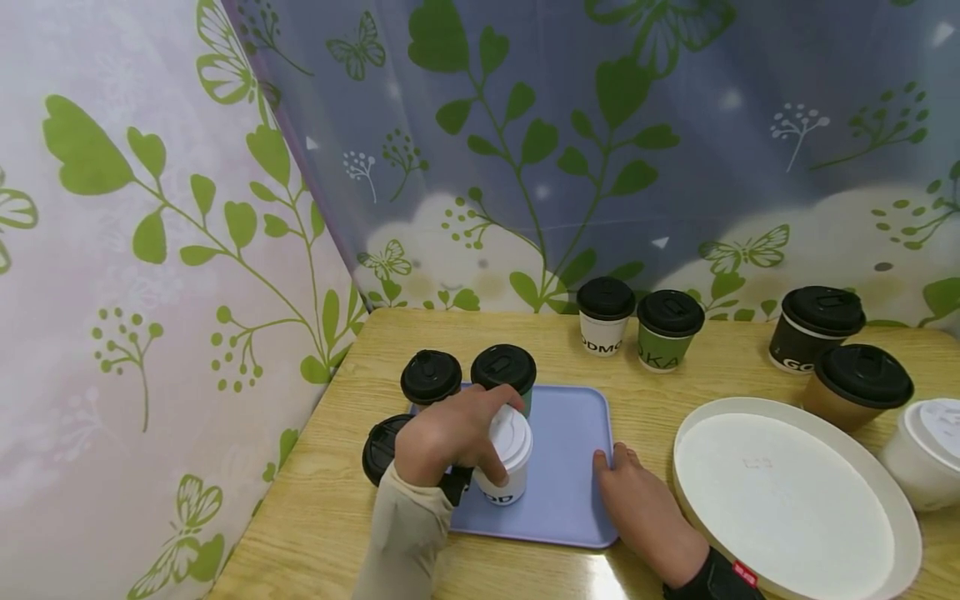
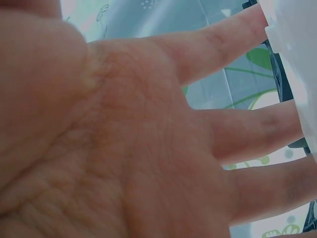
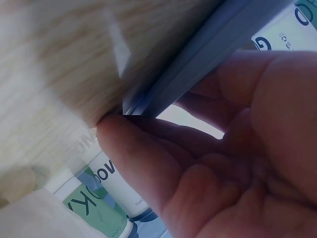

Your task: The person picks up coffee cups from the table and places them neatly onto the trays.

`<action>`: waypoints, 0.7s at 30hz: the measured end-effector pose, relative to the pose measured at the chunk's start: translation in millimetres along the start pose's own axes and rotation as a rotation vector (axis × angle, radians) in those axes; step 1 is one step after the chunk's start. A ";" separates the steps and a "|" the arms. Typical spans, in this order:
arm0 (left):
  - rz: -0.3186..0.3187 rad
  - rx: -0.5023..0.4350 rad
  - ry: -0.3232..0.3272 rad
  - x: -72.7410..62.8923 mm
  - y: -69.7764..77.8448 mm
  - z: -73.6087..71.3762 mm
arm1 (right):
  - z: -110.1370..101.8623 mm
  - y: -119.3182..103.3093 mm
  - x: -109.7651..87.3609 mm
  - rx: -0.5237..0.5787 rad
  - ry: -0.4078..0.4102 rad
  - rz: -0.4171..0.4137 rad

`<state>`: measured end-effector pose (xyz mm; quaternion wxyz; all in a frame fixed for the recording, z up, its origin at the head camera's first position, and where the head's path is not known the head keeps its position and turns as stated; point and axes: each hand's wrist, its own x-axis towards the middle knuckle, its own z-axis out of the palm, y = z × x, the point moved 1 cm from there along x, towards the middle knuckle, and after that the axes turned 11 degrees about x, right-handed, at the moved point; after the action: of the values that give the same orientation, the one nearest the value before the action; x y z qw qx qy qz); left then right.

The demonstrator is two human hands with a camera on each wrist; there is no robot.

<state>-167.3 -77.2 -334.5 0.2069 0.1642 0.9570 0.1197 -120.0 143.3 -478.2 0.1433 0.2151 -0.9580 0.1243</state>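
Right half of blue tray [image 1: 570, 450] free, reachable from above; left half blocked by white-lidded cup [image 1: 512, 454] gripped in left hand [image 1: 459, 427], with black-lidded cups [image 1: 431, 377] crowded round far and left sides; near right edge barred by right hand [image 1: 652, 521], by which strip of table [image 1: 645, 417] toward round white tray [image 1: 787, 500] is narrowed; wide passage offered between green cup [image 1: 662, 350] and dark cup [image 1: 798, 346]

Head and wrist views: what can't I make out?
Head view: body of leftmost black-lidded cup, mostly hidden by its lid and the left hand.
Head view: far-right white cup, cut off by the right edge.
Left wrist view: held white cup, mostly beyond the right edge.
Right wrist view: blue tray, cut off by top edge.
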 end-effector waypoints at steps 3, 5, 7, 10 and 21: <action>0.001 0.005 0.004 -0.6 0.3 -0.4 | -0.2 -0.1 0.2 -0.007 0.002 -0.005; 0.001 0.006 0.004 -1.2 0.4 -0.5 | -0.2 0.0 0.2 -0.010 0.008 -0.006; 0.001 0.009 0.005 -1.8 0.6 -0.6 | 0.3 0.1 0.2 -0.009 0.019 -0.006; 0.000 0.009 0.005 -2.4 0.6 -0.6 | 1.3 0.2 -0.1 -0.009 0.036 -0.008; 0.005 0.003 0.012 -3.7 1.5 -0.8 | 2.0 0.6 -0.9 -0.007 0.060 -0.016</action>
<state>-164.1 -77.3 -332.1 0.2008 0.1662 0.9580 0.1198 -119.8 143.6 -480.5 0.1739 0.2184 -0.9519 0.1262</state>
